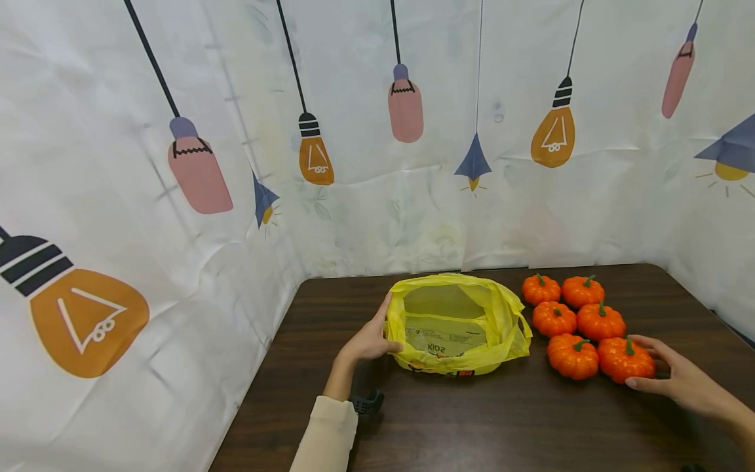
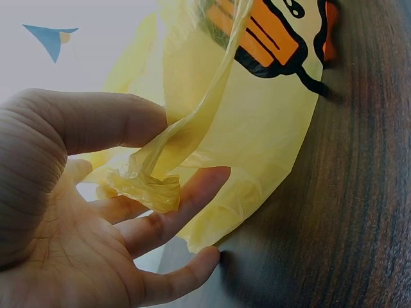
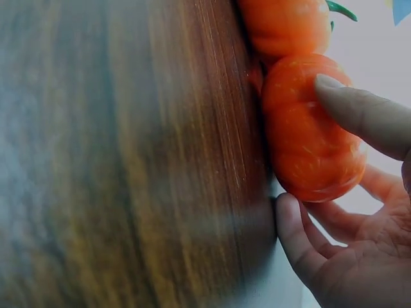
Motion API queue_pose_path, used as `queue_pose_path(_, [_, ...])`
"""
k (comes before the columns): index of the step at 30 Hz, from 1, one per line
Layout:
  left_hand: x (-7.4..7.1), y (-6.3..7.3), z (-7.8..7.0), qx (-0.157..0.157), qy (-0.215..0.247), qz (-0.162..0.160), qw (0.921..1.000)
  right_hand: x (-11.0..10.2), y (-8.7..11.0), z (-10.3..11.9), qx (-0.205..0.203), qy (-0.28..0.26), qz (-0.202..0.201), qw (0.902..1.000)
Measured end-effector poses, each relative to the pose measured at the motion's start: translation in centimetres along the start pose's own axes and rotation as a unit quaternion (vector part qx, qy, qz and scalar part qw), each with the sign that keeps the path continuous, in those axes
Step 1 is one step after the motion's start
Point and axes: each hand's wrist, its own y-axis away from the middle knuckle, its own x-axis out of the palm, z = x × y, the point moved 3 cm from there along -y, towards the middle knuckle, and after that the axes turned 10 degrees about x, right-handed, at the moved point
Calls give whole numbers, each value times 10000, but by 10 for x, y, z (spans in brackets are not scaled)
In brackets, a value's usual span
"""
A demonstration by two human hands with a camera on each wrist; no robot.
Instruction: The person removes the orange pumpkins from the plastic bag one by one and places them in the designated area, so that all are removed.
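Note:
A yellow plastic bag (image 1: 445,364) stands on the table with its wide mouth facing up. At its left side, my left hand (image 1: 368,337) holds the bag between thumb and fingers. Up close in the left wrist view, a crumpled knot of the yellow film (image 2: 160,189) lies between the thumb and fingers. My right hand (image 1: 678,377) grips a small orange toy pumpkin (image 1: 625,360) at the front right of a group. Its thumb presses on one side of the pumpkin (image 3: 311,135) and the fingers curl around the other, the pumpkin resting on the table.
Several more orange pumpkins (image 1: 554,319) with green stems sit close together right of the bag. They all stand on a dark wooden table (image 1: 472,426). Behind hangs a white sheet (image 1: 366,223) printed with lamps and bulbs.

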Motion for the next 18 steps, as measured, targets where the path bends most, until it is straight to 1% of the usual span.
queue_pose_path(6, [1, -1, 2, -30, 11, 40, 10000, 0, -1, -1, 2, -79, 74, 9999])
queue_pose_path(10, [0, -1, 1, -36, -47, 26, 10000, 0, -1, -2, 7, -155, 123, 9998])
queue_pose_path(18, [0, 0, 0, -6, 27, 49, 10000, 0, -2, -1, 54, -165, 267, 9995])
